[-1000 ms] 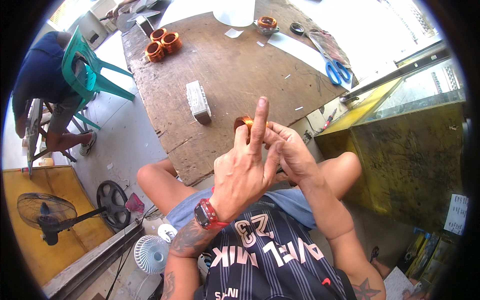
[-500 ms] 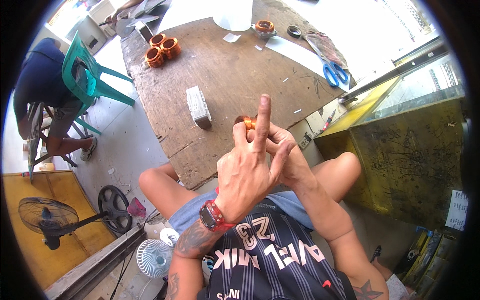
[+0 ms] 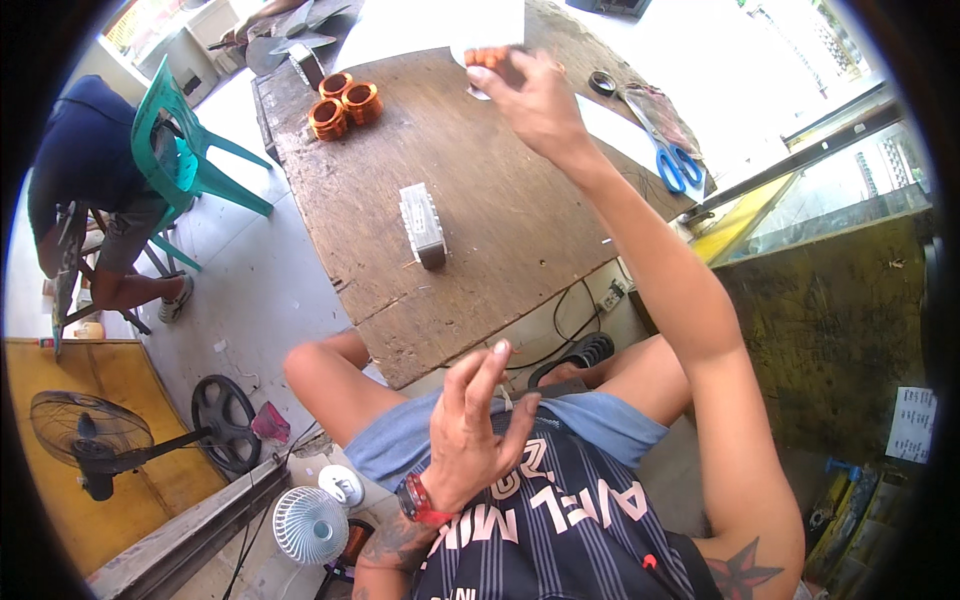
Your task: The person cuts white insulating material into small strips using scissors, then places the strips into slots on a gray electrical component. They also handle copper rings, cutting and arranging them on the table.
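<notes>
At the far left, a person in a dark blue top [image 3: 85, 150] is bending beside a green plastic chair [image 3: 185, 165]. Below them, a black fan [image 3: 90, 428] is leaning over a yellow panel [image 3: 60, 500], and a black spoked wheel [image 3: 222, 425] is lying just to its right. A small pale fan [image 3: 310, 525] is standing nearer the wearer. On the wooden table [image 3: 500, 200], three copper coils [image 3: 346, 104] are sitting clustered and touching near the far left edge, with grey fan blades [image 3: 290, 45] lying beyond them. A pale-topped metal block [image 3: 423, 225] is resting nearer the wearer, well apart from the coils. The left hand [image 3: 482, 430] is hovering above the lap, its thumb standing apart from its fingers. Over the far part of the table, the right hand [image 3: 535, 100] is clamping a single copper ring [image 3: 487, 57] between thumb and fingers. To its right, a black ring [image 3: 602, 82] is lying near the far edge, and blue-handled scissors [image 3: 675, 165] are lying near the right corner. At the far right, a white sheet [image 3: 912, 423] is hanging beside a dark, stained panel [image 3: 830, 330].
</notes>
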Motion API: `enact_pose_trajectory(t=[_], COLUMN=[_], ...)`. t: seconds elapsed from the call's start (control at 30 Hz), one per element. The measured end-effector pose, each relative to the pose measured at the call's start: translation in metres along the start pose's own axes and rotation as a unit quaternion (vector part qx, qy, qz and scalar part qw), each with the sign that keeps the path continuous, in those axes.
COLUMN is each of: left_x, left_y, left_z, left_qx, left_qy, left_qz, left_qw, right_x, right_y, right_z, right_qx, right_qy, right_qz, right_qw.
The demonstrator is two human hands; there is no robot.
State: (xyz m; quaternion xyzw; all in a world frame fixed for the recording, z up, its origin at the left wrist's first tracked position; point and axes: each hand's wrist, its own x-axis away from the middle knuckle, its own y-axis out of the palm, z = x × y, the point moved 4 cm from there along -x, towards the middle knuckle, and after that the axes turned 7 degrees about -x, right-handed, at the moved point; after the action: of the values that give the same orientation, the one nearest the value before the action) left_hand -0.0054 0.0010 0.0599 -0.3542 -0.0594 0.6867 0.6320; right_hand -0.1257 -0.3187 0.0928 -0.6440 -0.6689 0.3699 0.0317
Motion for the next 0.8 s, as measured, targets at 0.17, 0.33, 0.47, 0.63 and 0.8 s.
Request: enact_pose_trajectory(t=[0.17, 0.33, 0.47, 0.63, 0.8], left_x=[0.024, 0.023, 0.011, -0.028, -0.102], left_y=[-0.004, -0.018, -0.029, -0.070, -0.071], left_z=[-0.010, -0.025, -0.027, -0.042, -0.092], left_qx=[0.011, 0.034, 0.090, 0.060, -0.045], left_qy=[-0.048, -0.079, -0.058, 0.022, 0.043], left_qz=[-0.060, -0.061, -0.081, -0.052, -0.030], left_qw=[0.997, 0.994, 0.991, 0.997, 0.998], right_x=[-0.024, 0.010, 0.041, 0.067, 0.077], right_y=[0.042, 0.036, 0.026, 0.010, -0.026], right_z=[0.010, 0.012, 0.004, -0.007, 0.008], right_qx=[0.412, 0.407, 0.393, 0.300, 0.004], right_qy=[-0.201, -0.249, -0.233, -0.188, 0.115], right_qz=[-0.091, -0.087, -0.156, -0.187, -0.165], right_qw=[0.884, 0.875, 0.876, 0.916, 0.980])
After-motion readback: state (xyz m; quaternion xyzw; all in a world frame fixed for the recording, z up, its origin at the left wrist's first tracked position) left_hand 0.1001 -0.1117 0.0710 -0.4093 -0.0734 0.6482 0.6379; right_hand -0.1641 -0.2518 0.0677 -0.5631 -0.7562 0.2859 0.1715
